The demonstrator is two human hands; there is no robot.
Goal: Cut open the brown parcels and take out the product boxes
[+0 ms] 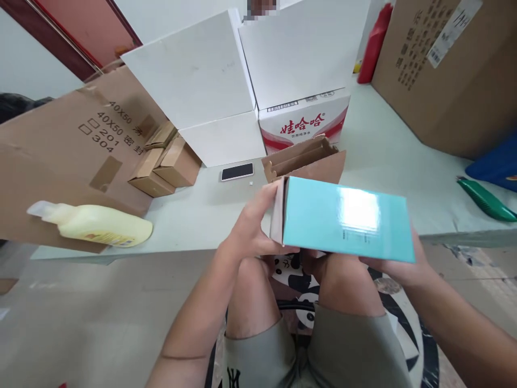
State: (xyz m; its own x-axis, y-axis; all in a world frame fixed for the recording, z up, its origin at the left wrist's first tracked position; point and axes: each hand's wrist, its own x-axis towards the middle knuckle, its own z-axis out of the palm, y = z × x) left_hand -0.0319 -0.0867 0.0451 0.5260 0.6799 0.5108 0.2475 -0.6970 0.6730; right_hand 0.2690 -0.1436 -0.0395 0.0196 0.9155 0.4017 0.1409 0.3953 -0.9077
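A turquoise cardboard box is held level above my knees, between both hands. My left hand grips its left end, thumb below and fingers at the upper edge, by what looks like a pale end flap. Under the right end, my right hand supports the box, most of its fingers hidden behind it. Just beyond the turquoise box, an open brown cardboard box rests on the table. What the turquoise box contains is hidden.
On the pale table lie a phone and a yellow bottle. Small brown boxes stand left, a white carton behind. To the right are a green tube, a red bottle and a large carton.
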